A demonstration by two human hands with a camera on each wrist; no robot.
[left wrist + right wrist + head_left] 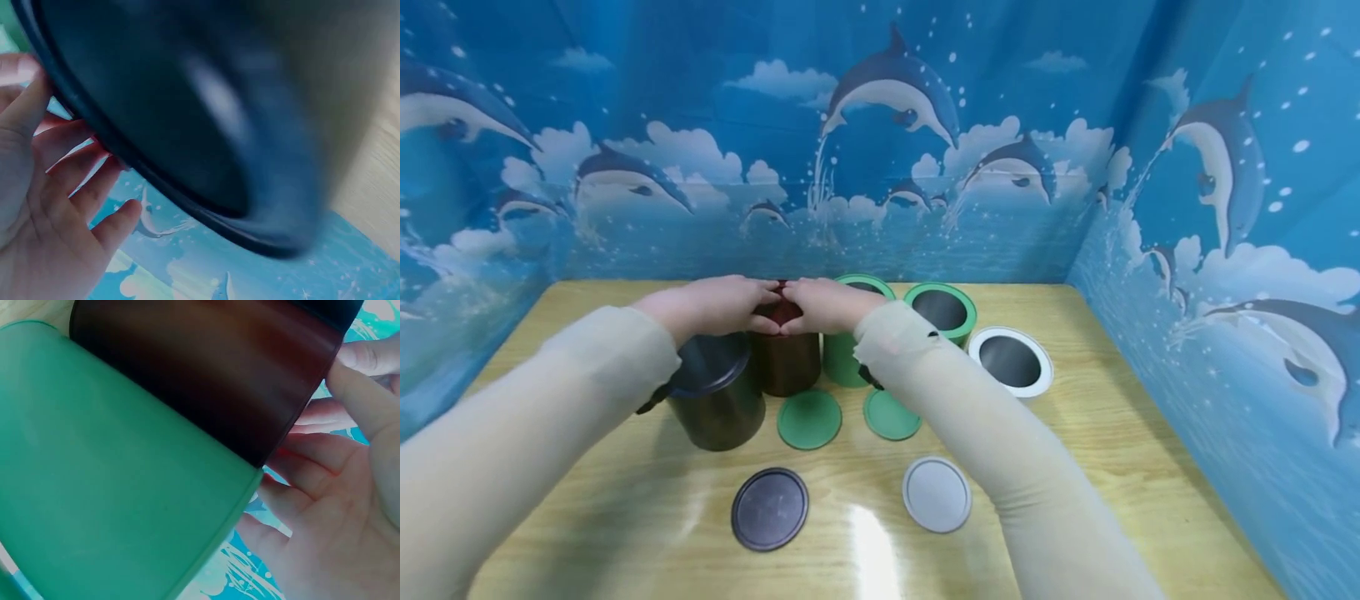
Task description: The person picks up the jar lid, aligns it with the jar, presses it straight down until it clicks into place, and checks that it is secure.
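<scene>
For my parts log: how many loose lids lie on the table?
4: left green lid before the dark red canister; right green lid beside it; dark lid nearer, left; light gray lid nearer, right. Sleeves could hide more.

Screened tabletop booth | dolphin-print curtains (880, 158), 3 sides | wood-grain table (1097, 417)

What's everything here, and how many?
Black canister: one, black, left end
Dark red canister: one, dark red, second from left
Green canisters: two, green, third and fourth
White canister: one, white-rimmed, right end
Green lids: two, green, near canisters
Dark lid: one, blackish, front left
Pale lid: one, grey, front right
Table: one, light wood, underneath
Curtain: count unclear, blue with dolphins, around table
Sleeves: two, cream, on arms
Wrist gear: two, black, at wrists
Left hand: one, bare, at dark red canister
Right hand: one, bare, there too
</scene>
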